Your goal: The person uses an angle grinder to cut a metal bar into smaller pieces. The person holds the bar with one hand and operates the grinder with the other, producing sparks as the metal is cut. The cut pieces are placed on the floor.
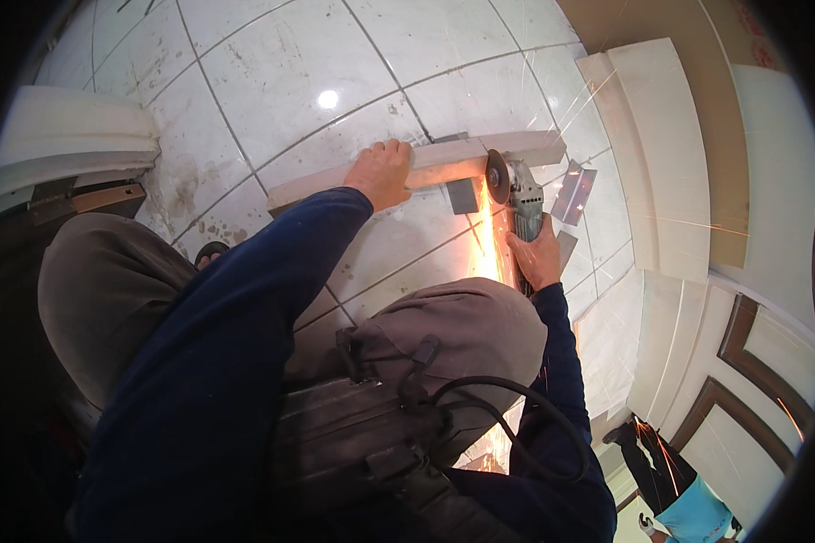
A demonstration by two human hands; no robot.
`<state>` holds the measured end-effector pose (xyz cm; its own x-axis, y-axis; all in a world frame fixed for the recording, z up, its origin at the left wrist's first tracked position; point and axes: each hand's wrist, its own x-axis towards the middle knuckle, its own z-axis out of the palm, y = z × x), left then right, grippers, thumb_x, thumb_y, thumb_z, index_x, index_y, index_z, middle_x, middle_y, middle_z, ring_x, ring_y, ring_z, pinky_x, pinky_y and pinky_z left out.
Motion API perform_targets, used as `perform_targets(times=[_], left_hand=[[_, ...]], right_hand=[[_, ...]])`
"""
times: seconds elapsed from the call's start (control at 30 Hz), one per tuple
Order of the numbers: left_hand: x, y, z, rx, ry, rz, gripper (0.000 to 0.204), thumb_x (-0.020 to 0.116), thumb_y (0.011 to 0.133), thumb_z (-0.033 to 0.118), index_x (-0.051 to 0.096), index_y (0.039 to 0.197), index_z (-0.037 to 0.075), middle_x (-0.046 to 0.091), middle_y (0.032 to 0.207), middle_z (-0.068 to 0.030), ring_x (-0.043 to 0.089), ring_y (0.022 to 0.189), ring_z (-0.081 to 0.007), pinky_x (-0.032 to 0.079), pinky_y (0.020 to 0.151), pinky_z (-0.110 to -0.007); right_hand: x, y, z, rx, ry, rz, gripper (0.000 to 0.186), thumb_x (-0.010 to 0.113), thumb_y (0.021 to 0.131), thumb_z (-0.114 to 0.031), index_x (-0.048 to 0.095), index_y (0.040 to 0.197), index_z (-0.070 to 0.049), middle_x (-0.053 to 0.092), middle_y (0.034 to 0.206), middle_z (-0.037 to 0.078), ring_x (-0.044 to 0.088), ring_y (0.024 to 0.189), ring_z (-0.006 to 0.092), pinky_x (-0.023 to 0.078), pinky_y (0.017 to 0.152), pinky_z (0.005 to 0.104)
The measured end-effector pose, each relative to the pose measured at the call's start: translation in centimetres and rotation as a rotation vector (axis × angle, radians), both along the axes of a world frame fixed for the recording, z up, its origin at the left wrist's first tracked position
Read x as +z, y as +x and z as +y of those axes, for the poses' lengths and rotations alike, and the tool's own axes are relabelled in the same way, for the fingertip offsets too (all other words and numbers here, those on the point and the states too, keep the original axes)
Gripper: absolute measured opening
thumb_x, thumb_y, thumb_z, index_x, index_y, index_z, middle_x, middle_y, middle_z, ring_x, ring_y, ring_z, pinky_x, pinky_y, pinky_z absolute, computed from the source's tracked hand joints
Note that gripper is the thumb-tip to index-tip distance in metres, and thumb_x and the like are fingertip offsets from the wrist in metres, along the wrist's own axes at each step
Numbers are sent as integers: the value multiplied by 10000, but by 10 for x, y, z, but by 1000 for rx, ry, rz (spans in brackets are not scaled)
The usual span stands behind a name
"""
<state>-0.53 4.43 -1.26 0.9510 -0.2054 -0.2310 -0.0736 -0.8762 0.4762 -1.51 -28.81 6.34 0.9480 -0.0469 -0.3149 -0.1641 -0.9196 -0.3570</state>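
My left hand [382, 175] is closed over a long, pale rectangular bar [453, 170], pressing it down from above, left of its middle. The bar lies slantwise across the tiled floor. In my right hand [536, 253] is an angle grinder [526, 204], gripped round its body. Its dark cutting disc [497, 176] is upright against the bar, toward the right end. Bright sparks [486, 244] stream from the disc down toward my bent right knee [462, 330]. A small grey metal piece [463, 195] is by the bar, just left of the disc.
An angled metal offcut [573, 192] rests right of the grinder. Pale boards [652, 158] and brown-edged frames [741, 418] line the right side. A white moulded piece [72, 136] stands at left. Another person in a light-blue top [695, 511] is at lower right. Stray sparks fly rightward.
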Motion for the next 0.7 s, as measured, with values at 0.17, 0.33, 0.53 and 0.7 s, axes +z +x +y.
perform_targets(times=[0.17,0.33,0.53,0.7], left_hand=[[0,1,0,-3,2,-26,555,847,762,240,588,1191,1,649,1151,-178,672,1074,-367,549,912,-471],[0,0,1,6,-4,-18,561,850,760,243,587,1193,0,649,1151,-177,670,1077,-368,550,914,-471],[-2,1,0,6,-6,-22,556,846,758,241,585,1186,3,646,1153,-178,668,1074,-368,548,905,-472],[-2,0,0,10,-2,-26,556,849,756,246,585,1182,6,643,1157,-178,664,1078,-367,544,907,-469]], right_hand=[[-1,3,-4,27,68,-8,624,794,784,-363,564,1257,-27,745,1004,293,741,940,464,580,814,511],[0,0,-2,13,23,16,632,803,785,-351,564,1269,-25,748,1040,287,741,962,459,578,837,508],[1,-5,-5,7,-40,43,649,815,775,-346,564,1283,-30,753,1045,267,744,950,442,576,834,502],[7,-1,3,-24,25,57,654,817,769,-351,560,1282,-36,752,1029,271,744,956,439,578,831,496]])
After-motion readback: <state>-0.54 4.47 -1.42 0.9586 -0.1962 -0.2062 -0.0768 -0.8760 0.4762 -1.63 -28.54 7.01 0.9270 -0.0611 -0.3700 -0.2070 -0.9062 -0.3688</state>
